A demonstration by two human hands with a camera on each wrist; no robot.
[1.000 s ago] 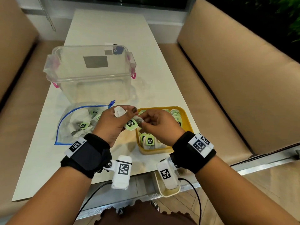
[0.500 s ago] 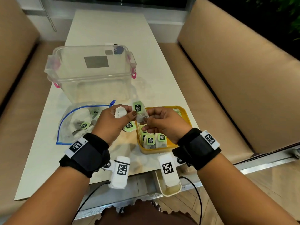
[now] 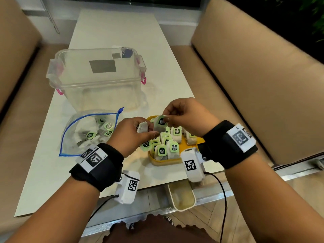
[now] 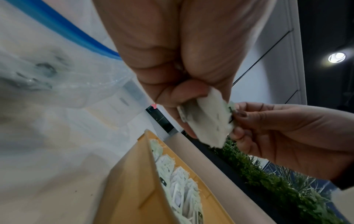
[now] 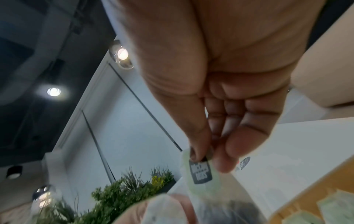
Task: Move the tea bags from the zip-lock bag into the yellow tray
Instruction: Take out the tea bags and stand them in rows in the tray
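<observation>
Over the left rim of the yellow tray [image 3: 166,161], my left hand [image 3: 146,131] holds a small bunch of white tea bags [image 3: 142,127], and one green tag [image 3: 145,145] dangles beneath it. My right hand [image 3: 166,118] pinches the green tag of another tea bag [image 3: 161,122] between thumb and fingertips, right beside the left fingers. The right wrist view shows that tag [image 5: 200,171] in the pinch. The left wrist view shows a white tea bag [image 4: 208,121] held by the left fingers. Several tea bags lie in the tray. The open zip-lock bag [image 3: 84,135] to the left holds several more.
A clear plastic box [image 3: 98,76] with pink latches stands behind the zip-lock bag on the white table [image 3: 114,28]. Tan bench cushions [image 3: 254,85] run along both sides. The tray sits near the table's front edge.
My right hand has drawn one tea bag by its tag out of the left hand's bunch, lifting it up and to the right above the tray. The left hand stayed nearly in place.
</observation>
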